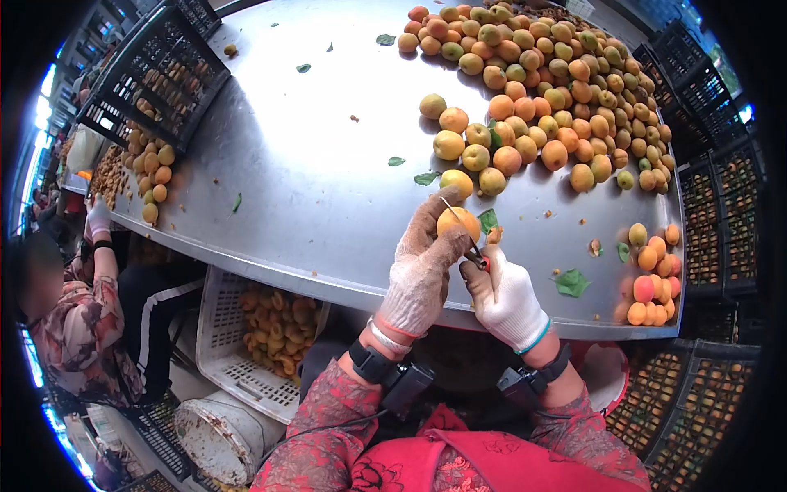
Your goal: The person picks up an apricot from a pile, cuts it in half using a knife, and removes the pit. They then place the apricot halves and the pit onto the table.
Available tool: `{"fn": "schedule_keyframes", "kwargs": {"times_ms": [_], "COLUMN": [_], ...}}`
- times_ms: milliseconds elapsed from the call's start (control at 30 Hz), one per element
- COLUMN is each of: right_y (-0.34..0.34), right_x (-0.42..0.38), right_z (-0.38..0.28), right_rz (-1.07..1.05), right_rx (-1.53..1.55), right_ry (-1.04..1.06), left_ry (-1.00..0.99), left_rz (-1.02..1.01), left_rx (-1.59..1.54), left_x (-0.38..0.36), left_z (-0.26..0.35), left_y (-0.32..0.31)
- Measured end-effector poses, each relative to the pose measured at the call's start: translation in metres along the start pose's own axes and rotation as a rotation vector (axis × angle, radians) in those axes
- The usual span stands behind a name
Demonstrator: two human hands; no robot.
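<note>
In a worn white glove with brown-stained fingers, my left hand [416, 279] grips an orange-yellow apricot [453, 223] above the front part of the metal table [328, 238]. My right hand [508, 299], also gloved, is closed around a small knife [474, 248] with a thin metal blade and a bit of red at the grip. The blade lies across the apricot, its tip near my left fingers. Just beyond my left fingertips sits another yellow apricot [457, 182]. A green leaf [488, 220] shows beside the held fruit.
A large apricot pile [566, 98] covers the far right; a smaller group [653, 287] is at the right corner. Below the front edge stands a white crate [221, 320] of apricot halves. Black crates [721, 221] line the right. A co-worker [78, 328] sits left.
</note>
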State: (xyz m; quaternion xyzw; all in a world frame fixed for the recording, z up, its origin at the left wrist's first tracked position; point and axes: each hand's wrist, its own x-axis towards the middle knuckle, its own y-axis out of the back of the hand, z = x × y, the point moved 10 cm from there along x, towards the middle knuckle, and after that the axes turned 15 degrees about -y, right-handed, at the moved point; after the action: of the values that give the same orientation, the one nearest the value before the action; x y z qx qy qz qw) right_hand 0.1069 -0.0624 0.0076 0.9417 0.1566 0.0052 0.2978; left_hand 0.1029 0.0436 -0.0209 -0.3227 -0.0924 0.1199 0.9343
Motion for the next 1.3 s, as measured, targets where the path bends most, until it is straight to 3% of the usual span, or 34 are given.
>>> {"fn": "schedule_keyframes", "kwargs": {"times_ms": [133,233,467,633,933,1000,1033,1067,1100,1133,1300], "right_y": [-0.005,-0.009,-0.009,-0.01,-0.015,-0.016,-0.035,-0.018,-0.02,-0.02,-0.014], "right_x": [0.001,0.001,0.001,0.001,0.002,0.002,0.017,0.001,0.003,0.007,0.006], "right_z": [0.003,0.006,0.002,0.0,0.004,0.0,-0.029,0.004,0.004,0.017,0.005], "right_rz": [0.002,0.006,-0.008,0.03,-0.182,-0.113,-0.161,-0.058,-0.053,-0.083,-0.089], "right_rx": [-0.057,-0.132,-0.102,-0.198,0.027,0.008,-0.056,-0.032,-0.095,-0.033,-0.116], "right_ry": [-0.013,-0.001,-0.012,0.013,-0.06,-0.023,0.137,-0.014,0.048,-0.086,-0.017], "left_ry": [0.192,0.263,0.151,0.263,0.336,0.289,0.257,0.246,0.249,0.249,0.198], "left_rz": [0.148,0.12,0.091,0.14,0.183,0.215,0.214,0.222,0.231,0.179,0.136], "left_rx": [-0.365,-0.512,-0.291,-0.551,-0.378,-0.393,-0.423,-0.388,-0.357,-0.376,-0.409], "left_x": [-0.009,-0.013,-0.009,-0.015,-0.022,-0.009,-0.001,-0.009,-0.017,-0.015,-0.006], "left_z": [-0.025,-0.021,-0.024,-0.032,-0.041,-0.03,-0.016,-0.044,-0.074,-0.061,-0.035], "left_y": [0.001,-0.012,0.01,0.001,0.006,0.023,0.031,0.032,0.036,0.031,0.02]}}
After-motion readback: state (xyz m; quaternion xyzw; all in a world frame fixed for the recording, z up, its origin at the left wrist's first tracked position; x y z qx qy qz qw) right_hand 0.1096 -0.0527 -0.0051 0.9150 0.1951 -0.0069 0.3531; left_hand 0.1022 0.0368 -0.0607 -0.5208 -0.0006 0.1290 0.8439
